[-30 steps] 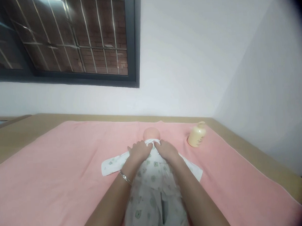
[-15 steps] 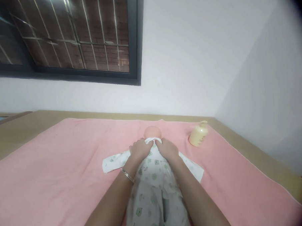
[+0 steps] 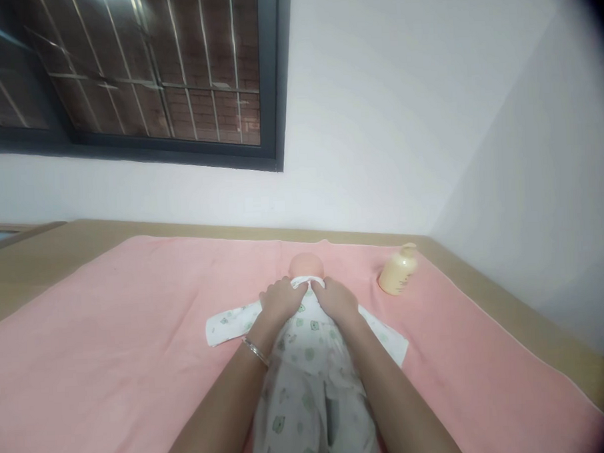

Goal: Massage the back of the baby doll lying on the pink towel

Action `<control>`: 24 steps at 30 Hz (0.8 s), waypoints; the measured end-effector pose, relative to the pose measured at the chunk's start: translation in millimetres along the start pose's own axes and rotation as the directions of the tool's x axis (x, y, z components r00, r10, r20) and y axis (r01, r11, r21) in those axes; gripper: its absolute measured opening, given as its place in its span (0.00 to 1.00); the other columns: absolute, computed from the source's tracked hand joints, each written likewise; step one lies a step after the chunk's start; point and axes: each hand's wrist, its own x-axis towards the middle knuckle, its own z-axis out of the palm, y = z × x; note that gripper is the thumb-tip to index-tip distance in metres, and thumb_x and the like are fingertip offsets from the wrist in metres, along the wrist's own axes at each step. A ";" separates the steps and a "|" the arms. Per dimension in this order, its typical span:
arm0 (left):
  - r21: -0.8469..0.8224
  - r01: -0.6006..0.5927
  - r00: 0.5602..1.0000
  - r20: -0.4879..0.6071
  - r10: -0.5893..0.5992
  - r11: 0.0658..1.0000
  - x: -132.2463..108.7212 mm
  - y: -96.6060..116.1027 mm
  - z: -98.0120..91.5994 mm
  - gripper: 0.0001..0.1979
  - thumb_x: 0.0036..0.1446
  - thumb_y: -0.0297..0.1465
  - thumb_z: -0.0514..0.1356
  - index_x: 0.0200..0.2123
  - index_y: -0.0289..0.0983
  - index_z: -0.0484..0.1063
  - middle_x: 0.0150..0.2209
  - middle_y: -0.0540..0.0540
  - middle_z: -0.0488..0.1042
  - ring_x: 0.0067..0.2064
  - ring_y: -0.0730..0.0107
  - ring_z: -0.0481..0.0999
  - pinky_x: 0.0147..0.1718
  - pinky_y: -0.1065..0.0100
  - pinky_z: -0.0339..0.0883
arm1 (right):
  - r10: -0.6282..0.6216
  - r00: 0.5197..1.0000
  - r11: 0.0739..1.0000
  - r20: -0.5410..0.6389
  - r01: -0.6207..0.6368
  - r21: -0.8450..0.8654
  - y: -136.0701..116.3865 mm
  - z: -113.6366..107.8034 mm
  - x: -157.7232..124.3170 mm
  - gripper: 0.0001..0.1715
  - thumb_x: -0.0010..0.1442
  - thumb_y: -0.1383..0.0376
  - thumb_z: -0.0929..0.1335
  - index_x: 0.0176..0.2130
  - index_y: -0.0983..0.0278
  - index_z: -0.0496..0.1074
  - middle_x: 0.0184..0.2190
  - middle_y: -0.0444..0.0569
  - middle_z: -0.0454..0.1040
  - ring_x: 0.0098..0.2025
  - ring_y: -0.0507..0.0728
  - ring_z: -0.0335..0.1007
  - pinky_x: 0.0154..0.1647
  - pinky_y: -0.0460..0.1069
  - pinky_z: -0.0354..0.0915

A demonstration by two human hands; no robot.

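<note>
A baby doll (image 3: 306, 263) lies on its back on a pink towel (image 3: 111, 341), its bald head away from me. It wears a white garment (image 3: 308, 360) printed with small green bears, the sleeves spread to both sides. My left hand (image 3: 279, 299) and my right hand (image 3: 338, 298) rest side by side on the doll's chest just below the neck. The fingers of both hands are curled and pinch the garment's collar edge. A thin bracelet (image 3: 255, 351) sits on my left wrist.
A pale yellow bottle (image 3: 397, 270) stands tilted on the towel at the far right of the doll. The towel covers a tan surface (image 3: 526, 323) set against white walls. A dark-framed barred window (image 3: 140, 80) is at the upper left.
Both hands have crept slightly toward the doll's neck and closed on the collar. The view has shifted a little; the doll and bottle stay in place.
</note>
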 end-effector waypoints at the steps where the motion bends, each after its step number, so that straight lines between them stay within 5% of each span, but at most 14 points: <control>1: 0.001 0.001 1.000 0.000 -0.001 1.000 0.0 0.0 0.0 0.31 0.54 0.57 0.44 0.44 0.40 0.69 0.48 0.39 0.75 0.50 0.47 0.71 0.47 0.53 0.59 | 0.002 1.000 1.000 0.001 -0.002 -0.001 0.4 0.4 0.4 0.35 0.64 0.46 0.52 0.54 0.64 0.68 0.50 0.58 0.72 0.51 0.65 0.67 0.46 0.54 0.61; 24: 0.053 0.016 1.000 0.012 -0.016 0.998 4.3 -1.4 -3.7 0.28 0.56 0.55 0.43 0.41 0.40 0.68 0.47 0.40 0.75 0.49 0.49 0.72 0.44 0.56 0.61 | -0.028 0.999 1.000 -0.036 0.028 -0.013 -5.4 -1.7 -0.9 0.32 0.64 0.48 0.53 0.48 0.66 0.70 0.44 0.59 0.75 0.46 0.66 0.71 0.43 0.56 0.63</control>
